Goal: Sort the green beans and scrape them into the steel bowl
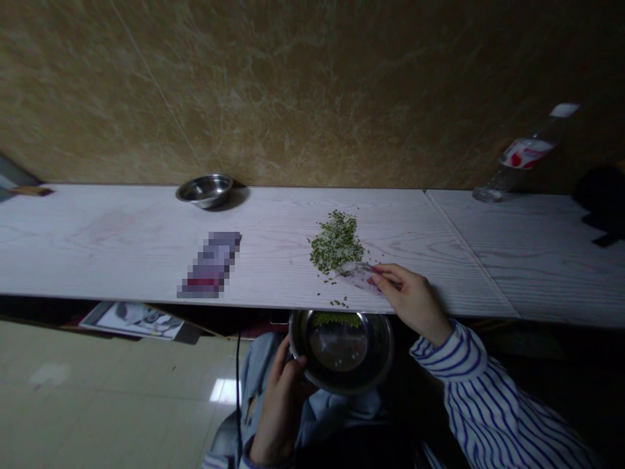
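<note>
A pile of small green beans mixed with white grains (336, 241) lies on the white wood-grain table (273, 260). Pinched in my right hand (410, 296) is a thin, flat, see-through piece with dark and pinkish markings (359, 277), its far edge touching the near side of the pile. Its exact kind is unclear. My left hand (283, 397) grips the left rim of a large metal bowl (378, 358), held just under the table's front edge. Green beans (336, 319) sit at the far side inside this bowl. A few loose beans are scattered between pile and edge.
A small metal bowl (205, 190) stands near the wall, left of the pile. A pixelated flat object (209, 267) lies closer to the front edge. At right stands a clear bottle with a white cap (527, 153); a dark object (603, 198) sits beyond it.
</note>
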Tool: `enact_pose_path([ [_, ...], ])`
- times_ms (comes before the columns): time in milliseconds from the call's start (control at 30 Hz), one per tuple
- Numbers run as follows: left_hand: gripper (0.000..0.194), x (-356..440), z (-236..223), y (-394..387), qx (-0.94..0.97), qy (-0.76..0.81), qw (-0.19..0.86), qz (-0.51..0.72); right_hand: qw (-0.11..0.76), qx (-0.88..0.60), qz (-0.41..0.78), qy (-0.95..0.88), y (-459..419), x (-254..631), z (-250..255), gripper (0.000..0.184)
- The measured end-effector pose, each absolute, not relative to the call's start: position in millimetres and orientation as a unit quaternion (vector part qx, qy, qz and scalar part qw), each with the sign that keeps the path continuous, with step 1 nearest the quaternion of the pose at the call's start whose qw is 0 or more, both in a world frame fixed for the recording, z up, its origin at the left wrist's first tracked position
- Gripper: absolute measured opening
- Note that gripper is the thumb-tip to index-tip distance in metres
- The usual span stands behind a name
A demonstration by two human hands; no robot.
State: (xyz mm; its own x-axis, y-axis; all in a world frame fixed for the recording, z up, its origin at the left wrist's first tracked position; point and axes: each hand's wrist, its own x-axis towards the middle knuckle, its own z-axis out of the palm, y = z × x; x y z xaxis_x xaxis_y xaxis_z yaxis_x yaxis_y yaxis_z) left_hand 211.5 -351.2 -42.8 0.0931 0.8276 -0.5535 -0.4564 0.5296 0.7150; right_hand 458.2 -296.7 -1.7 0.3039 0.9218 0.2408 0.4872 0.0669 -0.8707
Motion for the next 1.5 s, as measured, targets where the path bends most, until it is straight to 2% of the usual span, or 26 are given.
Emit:
enact_pose_path([
  [500,0.058,210,-42,-352,0.185,0.498,0.712,0.46,0.495,-0.642,0.229,-0.539,-294,454,0,0.024],
  [1133,0.074,201,-49,-350,0.167,0.518,0.693,0.472,0.479,-0.601,0.294,-0.568,-280,432,-1,0.02],
  [1500,0.073,205,-43,-348,0.178,0.515,0.692,0.473,0.448,-0.574,0.353,-0.587,-301,422,6,0.02],
])
